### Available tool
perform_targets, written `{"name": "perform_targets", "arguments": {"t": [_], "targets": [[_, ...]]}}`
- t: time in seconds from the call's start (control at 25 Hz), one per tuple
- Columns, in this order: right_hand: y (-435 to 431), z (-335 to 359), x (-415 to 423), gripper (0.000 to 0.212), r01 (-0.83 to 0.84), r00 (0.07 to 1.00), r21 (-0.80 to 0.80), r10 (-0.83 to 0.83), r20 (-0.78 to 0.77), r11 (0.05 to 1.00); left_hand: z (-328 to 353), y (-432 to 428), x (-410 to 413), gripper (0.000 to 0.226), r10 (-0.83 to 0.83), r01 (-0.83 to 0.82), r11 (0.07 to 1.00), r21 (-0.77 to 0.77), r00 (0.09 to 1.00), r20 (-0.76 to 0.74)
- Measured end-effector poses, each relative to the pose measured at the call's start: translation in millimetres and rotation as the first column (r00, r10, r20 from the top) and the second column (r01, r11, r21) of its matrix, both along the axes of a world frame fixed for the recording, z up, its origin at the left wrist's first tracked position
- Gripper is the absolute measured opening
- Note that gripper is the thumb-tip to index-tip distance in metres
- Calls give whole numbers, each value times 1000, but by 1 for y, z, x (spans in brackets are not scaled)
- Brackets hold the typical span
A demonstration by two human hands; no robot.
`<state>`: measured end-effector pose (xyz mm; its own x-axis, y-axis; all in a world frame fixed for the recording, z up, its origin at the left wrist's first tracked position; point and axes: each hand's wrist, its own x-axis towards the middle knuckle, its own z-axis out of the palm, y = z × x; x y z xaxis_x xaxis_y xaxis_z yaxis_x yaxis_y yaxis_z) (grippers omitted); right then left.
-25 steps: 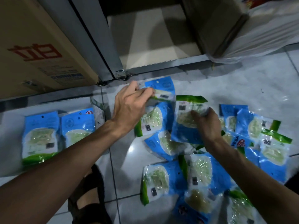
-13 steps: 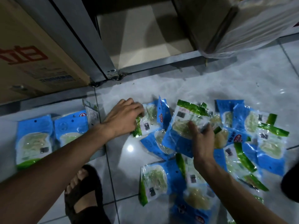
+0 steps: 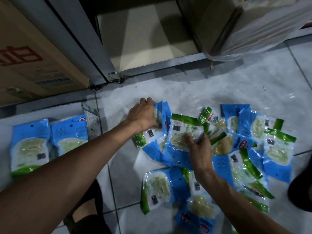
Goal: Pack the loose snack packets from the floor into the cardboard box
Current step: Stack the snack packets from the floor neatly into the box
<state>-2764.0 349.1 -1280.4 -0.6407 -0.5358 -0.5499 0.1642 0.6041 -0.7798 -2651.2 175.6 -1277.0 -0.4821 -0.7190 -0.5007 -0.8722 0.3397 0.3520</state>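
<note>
Several blue-and-green snack packets [image 3: 253, 149] lie scattered on the tiled floor at centre right. My left hand [image 3: 143, 115] grips a small stack of packets [image 3: 162, 115] standing on edge. My right hand [image 3: 199, 147] holds another packet [image 3: 182, 132] by its lower part, lifted and tilted toward the stack. Two packets [image 3: 49, 144] lie flat side by side in the low white box [image 3: 6, 166] at the left, whose end flap [image 3: 92, 120] stands up.
A large brown cardboard carton [image 3: 30, 61] with red print stands at the upper left behind a metal door frame [image 3: 87, 53]. A plastic-wrapped carton [image 3: 253, 26] sits at the upper right. My sandalled foot [image 3: 87, 205] is at the bottom, beside the box.
My left hand has stood its packets on edge and slid them a little down and right. My right hand has lifted its packet and brought it closer to the stack.
</note>
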Motion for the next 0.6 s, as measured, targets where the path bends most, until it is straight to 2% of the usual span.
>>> {"name": "perform_targets", "arguments": {"t": [0.16, 0.28, 0.4, 0.48, 0.6], "targets": [[-1, 7, 7, 25, -48, 999, 13, 47, 21, 999, 17, -1, 12, 53, -104, 104, 995, 10, 995, -3], [-13, 21, 9, 33, -75, 997, -15, 75, -13, 997, 44, -3, 27, 52, -159, 154, 985, -83, 985, -61], [-30, 37, 18, 57, -63, 994, -105, 53, -96, 992, 90, -14, 51, 65, -95, 33, 974, -226, 959, -268], [-38, 48, 35, 68, -149, 981, -180, 122, -153, 972, 121, -21, 76, 65, -37, -76, 955, -288, 929, -369], [-52, 58, 67, 47, -273, 957, -253, 234, -174, 928, 151, -27, 130, 69, 163, -288, 939, -190, 854, -494]]}}
